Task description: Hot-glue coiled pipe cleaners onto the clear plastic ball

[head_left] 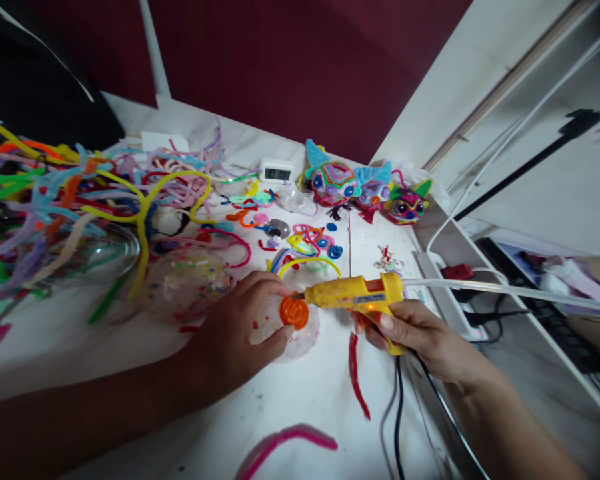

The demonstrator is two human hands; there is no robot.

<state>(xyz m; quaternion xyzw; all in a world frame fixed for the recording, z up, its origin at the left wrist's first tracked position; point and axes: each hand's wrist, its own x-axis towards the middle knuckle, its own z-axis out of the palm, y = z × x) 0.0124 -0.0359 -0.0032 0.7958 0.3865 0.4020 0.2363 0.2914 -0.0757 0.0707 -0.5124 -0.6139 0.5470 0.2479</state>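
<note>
While half curled, the left hand (233, 333) apparently pinches the orange coil (296, 313).

I located the ball (306, 343) centrally on the table (300, 400), the coil (294, 312) upon it. The glue gun (353, 293) extended from the right, nozzle at the coil's far edge. Left, I recorded a second ball (187, 283); beyond it, the pipe-cleaner pile (67, 190). At the rear stood the clock (276, 172), with three figures (333, 183) to its right. I noted the power strip (453, 302) farther right and one loose strip (293, 435) in front.
</note>
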